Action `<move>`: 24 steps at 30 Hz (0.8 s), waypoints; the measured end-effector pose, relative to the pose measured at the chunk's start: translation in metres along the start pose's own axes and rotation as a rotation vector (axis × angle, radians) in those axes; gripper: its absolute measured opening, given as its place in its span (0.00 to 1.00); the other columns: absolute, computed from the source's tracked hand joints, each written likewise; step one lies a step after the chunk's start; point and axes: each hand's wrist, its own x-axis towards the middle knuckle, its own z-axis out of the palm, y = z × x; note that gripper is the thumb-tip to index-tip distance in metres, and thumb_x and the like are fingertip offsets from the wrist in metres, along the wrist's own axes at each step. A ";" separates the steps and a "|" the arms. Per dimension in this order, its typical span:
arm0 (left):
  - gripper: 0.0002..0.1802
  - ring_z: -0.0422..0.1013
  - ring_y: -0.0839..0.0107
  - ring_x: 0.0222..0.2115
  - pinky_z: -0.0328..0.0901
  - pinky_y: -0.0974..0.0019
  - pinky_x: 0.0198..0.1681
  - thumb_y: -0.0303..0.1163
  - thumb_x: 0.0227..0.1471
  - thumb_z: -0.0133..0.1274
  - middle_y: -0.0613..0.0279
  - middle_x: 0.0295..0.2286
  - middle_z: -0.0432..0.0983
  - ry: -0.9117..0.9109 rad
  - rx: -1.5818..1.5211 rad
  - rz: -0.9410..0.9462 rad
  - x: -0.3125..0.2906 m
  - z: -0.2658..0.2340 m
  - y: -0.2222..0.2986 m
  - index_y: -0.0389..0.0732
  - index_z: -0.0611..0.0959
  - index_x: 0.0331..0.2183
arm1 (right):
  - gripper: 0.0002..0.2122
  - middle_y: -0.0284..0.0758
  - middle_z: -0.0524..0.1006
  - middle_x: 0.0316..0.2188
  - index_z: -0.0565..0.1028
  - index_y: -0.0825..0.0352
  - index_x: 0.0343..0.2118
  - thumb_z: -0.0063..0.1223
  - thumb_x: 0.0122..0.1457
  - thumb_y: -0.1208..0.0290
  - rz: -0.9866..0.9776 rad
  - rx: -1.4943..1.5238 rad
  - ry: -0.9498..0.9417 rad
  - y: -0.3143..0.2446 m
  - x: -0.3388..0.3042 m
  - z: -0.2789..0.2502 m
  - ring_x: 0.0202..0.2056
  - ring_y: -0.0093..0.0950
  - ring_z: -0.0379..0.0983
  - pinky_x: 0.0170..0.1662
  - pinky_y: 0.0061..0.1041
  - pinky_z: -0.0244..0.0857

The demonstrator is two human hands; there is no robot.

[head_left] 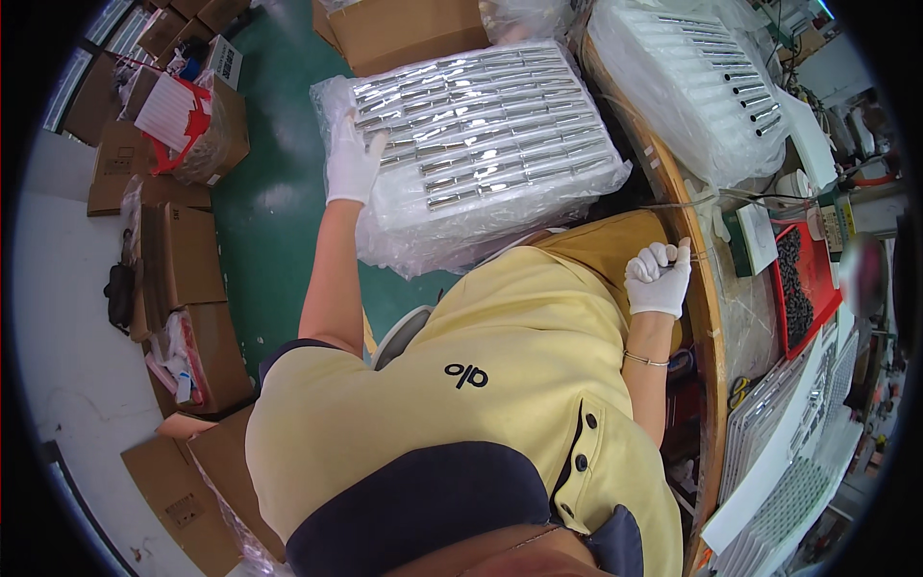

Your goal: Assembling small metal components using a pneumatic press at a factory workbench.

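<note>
**Tray of silver tubes under the left hand, right hand clenched at the bench edge**

Tray of silver tubes (481,125), wrapped in clear plastic, sits in the upper middle of the frame, resting on a bagged stack below it. The shiny tubes lie in rows, their long axes running left to right across the picture with a slight upward tilt toward the right. The left hand (352,162), in a white glove, lies flat on the tray's left edge, fingers spread and pointing up the frame, pressing on the plastic rather than closed around anything. The bare left forearm reaches straight up from the lower middle of the frame, nearly fully extended. This hand is plainly the nearer one: the tray lies directly beneath and to the right of it.

The right hand (659,279), also gloved white, is well apart from the tray, at right of centre. It is clenched into a fist and seems to pinch a thin wire or strand; what exactly it holds is too fine to tell. Its forearm rises with the elbow bent, beside the curved wooden bench edge (707,317).

A second bagged tray (692,82) lies at upper right. A red bin of small dark parts (803,279) sits at right. Cardboard boxes (183,250) line the left side over a green floor (269,202).
</note>
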 end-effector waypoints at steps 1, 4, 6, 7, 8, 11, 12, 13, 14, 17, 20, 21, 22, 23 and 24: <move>0.33 0.57 0.52 0.54 0.52 0.62 0.56 0.43 0.51 0.48 0.44 0.53 0.58 0.165 -0.030 0.069 0.007 0.011 -0.012 0.34 0.62 0.54 | 0.21 0.25 0.58 0.11 0.63 0.58 0.13 0.39 0.61 0.52 0.003 -0.001 -0.002 0.001 0.000 0.001 0.10 0.18 0.46 0.12 0.18 0.41; 0.35 0.50 0.53 0.57 0.46 0.63 0.59 0.46 0.55 0.39 0.43 0.55 0.53 0.096 0.024 0.032 0.019 0.028 -0.018 0.29 0.57 0.55 | 0.21 0.25 0.58 0.11 0.64 0.58 0.14 0.40 0.60 0.52 0.006 -0.013 0.006 0.001 0.000 0.003 0.10 0.18 0.46 0.12 0.18 0.41; 0.34 0.49 0.53 0.57 0.44 0.63 0.60 0.46 0.56 0.38 0.44 0.56 0.52 0.100 0.073 0.049 0.023 0.032 -0.016 0.30 0.57 0.55 | 0.21 0.25 0.58 0.11 0.64 0.58 0.14 0.40 0.60 0.52 -0.005 -0.009 0.013 -0.002 0.000 0.004 0.10 0.18 0.46 0.12 0.17 0.41; 0.33 0.47 0.53 0.58 0.43 0.62 0.60 0.46 0.56 0.37 0.45 0.56 0.51 0.104 0.126 0.060 0.024 0.032 -0.014 0.31 0.57 0.56 | 0.21 0.25 0.58 0.11 0.64 0.58 0.14 0.40 0.60 0.52 -0.008 -0.005 0.014 -0.003 0.000 0.002 0.10 0.18 0.46 0.12 0.17 0.41; 0.33 0.46 0.54 0.58 0.41 0.62 0.60 0.46 0.57 0.36 0.45 0.56 0.50 0.108 0.179 0.070 0.024 0.033 -0.014 0.32 0.57 0.56 | 0.21 0.25 0.58 0.11 0.64 0.58 0.14 0.40 0.61 0.52 -0.016 0.007 0.013 -0.004 0.001 0.000 0.10 0.18 0.46 0.12 0.17 0.41; 0.32 0.43 0.54 0.59 0.39 0.62 0.61 0.46 0.57 0.33 0.46 0.57 0.49 0.119 0.288 0.083 0.026 0.037 -0.021 0.33 0.57 0.56 | 0.21 0.25 0.58 0.11 0.64 0.58 0.13 0.40 0.61 0.52 -0.016 0.008 0.015 -0.004 0.001 0.001 0.10 0.18 0.46 0.12 0.18 0.42; 0.32 0.47 0.56 0.58 0.41 0.65 0.61 0.47 0.58 0.32 0.48 0.57 0.51 0.176 0.272 0.099 0.030 0.044 -0.034 0.34 0.58 0.56 | 0.21 0.25 0.58 0.11 0.64 0.58 0.13 0.40 0.61 0.52 -0.010 -0.003 0.017 -0.004 0.001 0.002 0.10 0.18 0.46 0.12 0.18 0.42; 0.32 0.51 0.58 0.57 0.44 0.67 0.60 0.49 0.58 0.31 0.50 0.56 0.52 0.232 0.255 0.117 0.029 0.043 -0.029 0.35 0.59 0.56 | 0.21 0.25 0.58 0.11 0.64 0.58 0.13 0.40 0.61 0.52 -0.010 -0.002 0.018 -0.004 0.001 0.002 0.10 0.18 0.46 0.12 0.18 0.42; 0.32 0.51 0.58 0.57 0.44 0.67 0.60 0.49 0.58 0.31 0.50 0.56 0.52 0.231 0.256 0.116 0.029 0.040 -0.025 0.35 0.59 0.56 | 0.21 0.25 0.58 0.11 0.63 0.58 0.13 0.40 0.60 0.52 -0.007 -0.005 0.027 -0.004 0.001 0.003 0.10 0.18 0.46 0.12 0.18 0.42; 0.34 0.52 0.65 0.56 0.45 0.68 0.59 0.52 0.58 0.31 0.55 0.56 0.53 -0.022 -0.869 -0.136 0.024 0.024 -0.002 0.36 0.60 0.56 | 0.21 0.25 0.58 0.11 0.63 0.58 0.13 0.40 0.60 0.52 -0.002 -0.005 0.023 -0.005 0.003 0.000 0.10 0.18 0.46 0.12 0.17 0.42; 0.37 0.52 0.70 0.55 0.46 0.70 0.58 0.56 0.57 0.32 0.60 0.56 0.54 -0.128 -1.024 -0.248 0.021 0.018 0.004 0.36 0.59 0.56 | 0.21 0.25 0.58 0.11 0.63 0.58 0.13 0.40 0.61 0.53 0.000 -0.002 0.014 -0.005 0.004 0.000 0.10 0.18 0.46 0.12 0.17 0.41; 0.36 0.49 0.67 0.57 0.44 0.67 0.59 0.54 0.58 0.32 0.58 0.56 0.51 -0.078 -0.756 -0.133 0.019 0.020 -0.004 0.37 0.58 0.57 | 0.21 0.25 0.58 0.11 0.63 0.58 0.13 0.40 0.61 0.53 0.001 0.000 0.019 -0.004 0.004 0.000 0.10 0.18 0.46 0.12 0.17 0.41; 0.35 0.46 0.64 0.58 0.43 0.64 0.59 0.53 0.58 0.32 0.56 0.57 0.49 -0.032 -0.488 -0.020 0.018 0.024 -0.015 0.37 0.58 0.57 | 0.21 0.25 0.58 0.11 0.63 0.58 0.13 0.40 0.61 0.53 0.001 0.000 0.020 -0.005 0.004 0.000 0.10 0.18 0.46 0.12 0.17 0.41; 0.34 0.43 0.61 0.59 0.41 0.62 0.60 0.51 0.58 0.31 0.54 0.58 0.46 0.015 -0.220 0.091 0.016 0.028 -0.025 0.37 0.57 0.57 | 0.21 0.25 0.58 0.11 0.63 0.58 0.13 0.40 0.61 0.53 -0.001 0.001 0.015 -0.005 0.005 -0.001 0.10 0.18 0.46 0.12 0.17 0.41; 0.33 0.40 0.58 0.60 0.39 0.59 0.61 0.49 0.58 0.31 0.52 0.59 0.43 0.061 0.050 0.200 0.014 0.032 -0.034 0.37 0.56 0.58 | 0.21 0.25 0.58 0.11 0.63 0.58 0.13 0.40 0.61 0.53 -0.003 0.002 0.011 -0.005 0.005 -0.001 0.10 0.18 0.46 0.12 0.17 0.41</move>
